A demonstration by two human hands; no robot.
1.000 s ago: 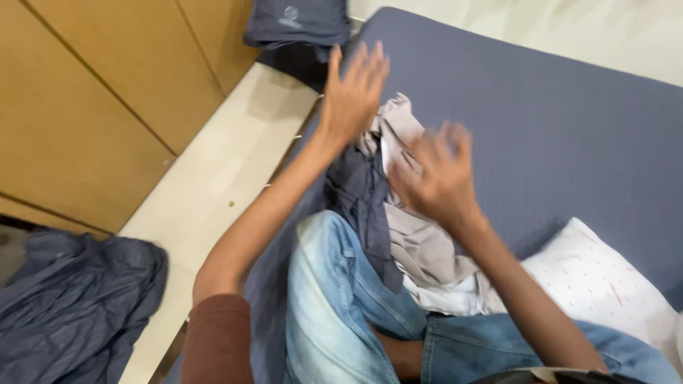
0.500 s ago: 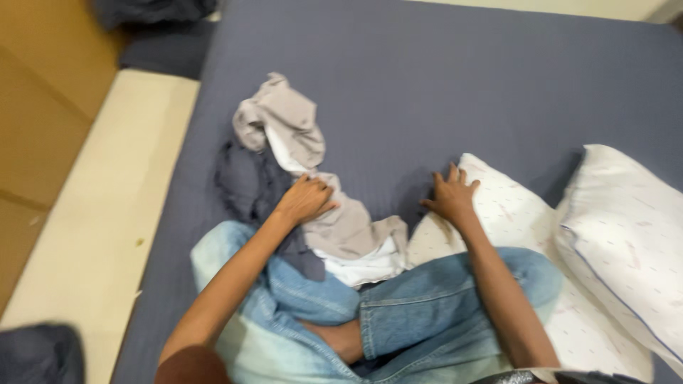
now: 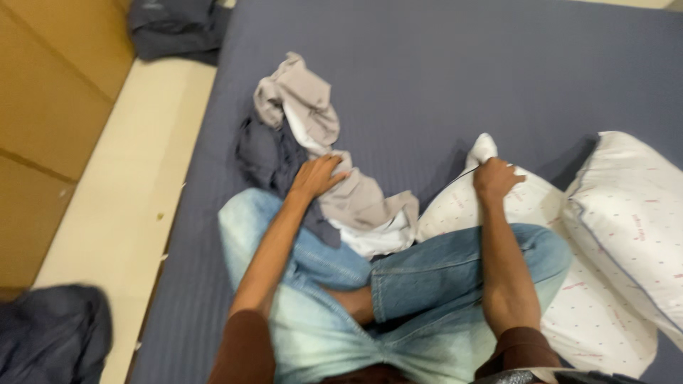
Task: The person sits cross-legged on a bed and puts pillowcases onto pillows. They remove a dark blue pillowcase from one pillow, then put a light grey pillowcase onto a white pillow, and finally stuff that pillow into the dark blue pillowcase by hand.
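Observation:
I sit cross-legged in light blue jeans [image 3: 398, 284] on a blue-grey bed sheet [image 3: 427, 78]. My left hand [image 3: 316, 178] grips a crumpled pile of grey, white and dark clothes [image 3: 313, 135] lying in front of my knees. My right hand [image 3: 494, 178] is closed on the top corner of a white patterned pillow [image 3: 455, 206] and lifts that corner a little off the bed. A second white pillow [image 3: 633, 213] lies to the right of it.
The mattress edge runs down the left, beside a cream floor [image 3: 135, 178] and a wooden cabinet front [image 3: 50, 107]. Dark cloth lies bunched on the floor at the top left [image 3: 171, 28] and bottom left [image 3: 50, 341].
A second ago both hands were raised with fingers spread over the clothes. They came down: the left closed on the clothes, the right went from resting on the pillow to gripping its corner.

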